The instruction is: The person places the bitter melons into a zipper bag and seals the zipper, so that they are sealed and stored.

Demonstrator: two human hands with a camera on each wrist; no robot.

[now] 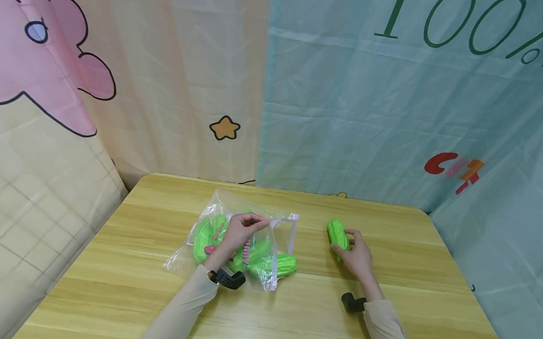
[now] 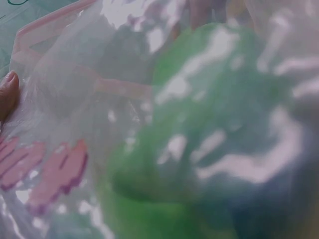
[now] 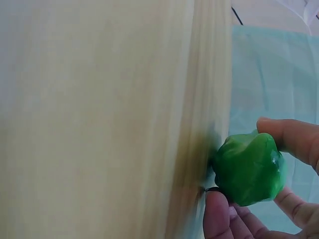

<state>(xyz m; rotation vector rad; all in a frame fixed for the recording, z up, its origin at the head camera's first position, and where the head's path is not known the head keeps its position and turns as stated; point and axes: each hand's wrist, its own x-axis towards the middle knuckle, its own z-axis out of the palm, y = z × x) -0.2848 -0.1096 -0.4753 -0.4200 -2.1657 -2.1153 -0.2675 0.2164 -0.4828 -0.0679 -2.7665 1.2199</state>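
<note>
A clear zip bag (image 1: 219, 200) with pink printing lies on the table, several green ridged vegetables (image 1: 202, 241) like bitter melons inside. One ridged end (image 1: 287, 265) shows at the bag's mouth, beside the pale purple zip strip (image 1: 273, 274). My left hand (image 1: 239, 233) is over the bag, thumb and fingers pinching its edge near the opening. In the left wrist view, the plastic and blurred green shapes (image 2: 199, 134) fill most of the picture. To the right of the bag, my right hand (image 1: 358, 254) grips another green ridged vegetable (image 1: 337, 233) between thumb and fingers.
The wooden table (image 1: 413, 279) has rounded far corners. Printed curtains (image 1: 339, 116) hang behind it and at both sides. Each wrist wears a black camera, one on the left (image 1: 229, 280) and one on the right (image 1: 353, 303).
</note>
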